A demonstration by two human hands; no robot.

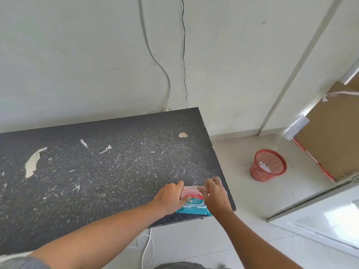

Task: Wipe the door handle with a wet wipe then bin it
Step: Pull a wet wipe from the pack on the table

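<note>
I was watching from far away, and the job had only just begun. Both hands were on the pack of wipes (193, 200), which lay on the dark surface (116, 162) near its front right corner. No wipe was out yet that I could see. So there was a lot left: pull 1 wipe out, rub the door handle with it, and drop it in the bin.

The left hand (171, 198) lay flat on the left side of the pack, pressing it down. Its fingers were spread out loose, not squeezed shut around anything. The right hand (214, 193) was at the top right of the pack, and its fingertips looked pinched at the edge of the lid (191, 188). I could not tell if that grip had really closed on the lid or was only touching it.

The pack was blue, soft and flat, with a white and red plastic lid on top. The lid looked flipped up, with a red and blue patch showing under it. I could not see a wipe poking out.

The red bin (268, 165) stood on the floor off to the right, well apart from the surface. It had some white scraps inside. I could not be sure where the door handle was.
</note>
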